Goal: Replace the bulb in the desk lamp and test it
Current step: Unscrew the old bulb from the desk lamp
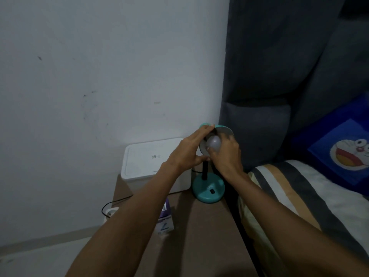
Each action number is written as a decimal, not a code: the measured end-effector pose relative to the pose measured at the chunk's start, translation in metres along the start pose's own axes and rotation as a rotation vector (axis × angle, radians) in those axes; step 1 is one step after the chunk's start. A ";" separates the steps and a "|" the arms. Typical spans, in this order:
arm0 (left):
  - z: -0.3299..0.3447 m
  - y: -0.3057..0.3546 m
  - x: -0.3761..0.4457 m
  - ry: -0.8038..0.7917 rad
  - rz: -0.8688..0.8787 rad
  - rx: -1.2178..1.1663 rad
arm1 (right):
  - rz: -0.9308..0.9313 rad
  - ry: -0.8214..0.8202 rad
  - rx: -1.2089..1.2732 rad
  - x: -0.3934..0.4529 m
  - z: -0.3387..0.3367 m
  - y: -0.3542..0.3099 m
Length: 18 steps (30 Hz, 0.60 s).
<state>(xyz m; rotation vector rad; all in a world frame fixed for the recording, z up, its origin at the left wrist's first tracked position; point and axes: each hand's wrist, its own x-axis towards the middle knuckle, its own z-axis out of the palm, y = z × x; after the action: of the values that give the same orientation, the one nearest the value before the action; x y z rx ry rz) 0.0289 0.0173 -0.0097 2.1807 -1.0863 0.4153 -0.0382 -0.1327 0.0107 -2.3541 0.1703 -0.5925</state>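
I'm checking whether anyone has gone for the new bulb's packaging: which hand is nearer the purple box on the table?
Left. The left hand grips the lamp shade above and behind the purple box; the right hand holds the bulb, farther right.

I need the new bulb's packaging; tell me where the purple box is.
The purple box stands on the brown table, left of the teal lamp base, partly hidden by the left forearm.
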 end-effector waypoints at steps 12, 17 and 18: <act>-0.002 0.001 0.000 -0.004 -0.014 0.001 | -0.027 -0.005 0.003 -0.003 -0.001 0.000; -0.001 0.001 0.000 -0.016 -0.023 -0.008 | 0.080 0.016 0.061 -0.002 -0.001 -0.001; -0.002 0.002 0.000 -0.016 -0.026 -0.008 | 0.074 0.014 0.040 -0.001 -0.001 0.000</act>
<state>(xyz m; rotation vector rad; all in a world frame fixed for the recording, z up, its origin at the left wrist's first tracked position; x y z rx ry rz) 0.0275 0.0178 -0.0079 2.1918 -1.0656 0.3822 -0.0393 -0.1328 0.0107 -2.2948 0.2483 -0.5719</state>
